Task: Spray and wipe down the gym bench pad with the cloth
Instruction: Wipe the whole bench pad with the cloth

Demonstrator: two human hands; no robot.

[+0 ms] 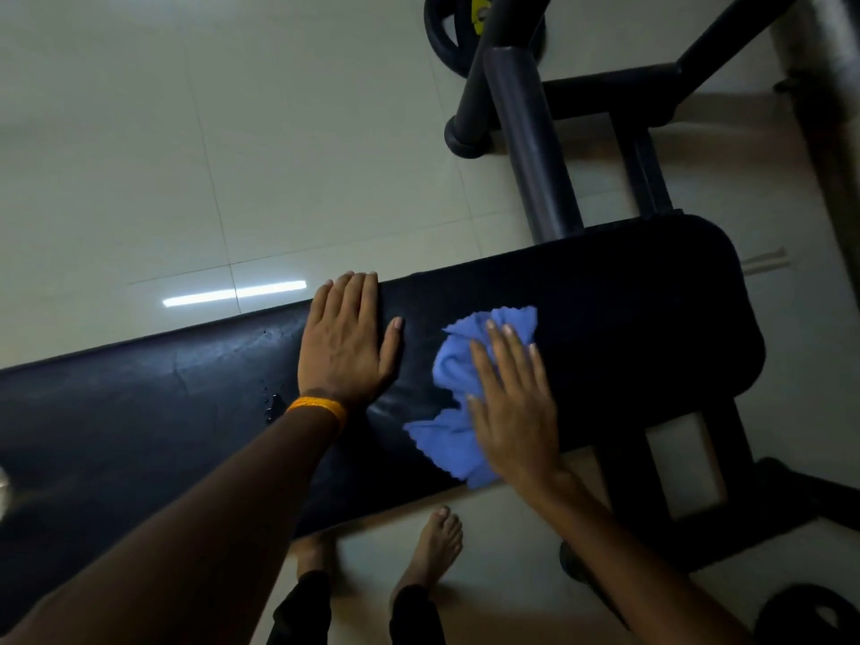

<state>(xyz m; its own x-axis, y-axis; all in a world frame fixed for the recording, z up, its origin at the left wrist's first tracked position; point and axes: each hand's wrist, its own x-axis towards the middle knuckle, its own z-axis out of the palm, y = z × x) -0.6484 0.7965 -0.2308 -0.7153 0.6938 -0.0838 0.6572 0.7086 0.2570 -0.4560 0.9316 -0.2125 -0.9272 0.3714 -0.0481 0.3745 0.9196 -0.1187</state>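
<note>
The black gym bench pad (628, 309) runs from the lower left to the right across the view. A crumpled blue cloth (453, 365) lies on its middle, and my right hand (512, 402) presses flat on top of it, fingers spread. My left hand (346, 337), with an orange band at the wrist, rests flat on the bare pad just left of the cloth, fingers over the pad's far edge. A few wet drops (272, 405) glisten on the pad near my left wrist. No spray bottle is in view.
The bench's black metal frame (535, 146) rises behind the pad, with a weight plate (449, 34) at the top. More frame legs (698, 481) stand at the lower right. My bare feet (437, 542) stand on the pale tiled floor (186, 155) below the pad.
</note>
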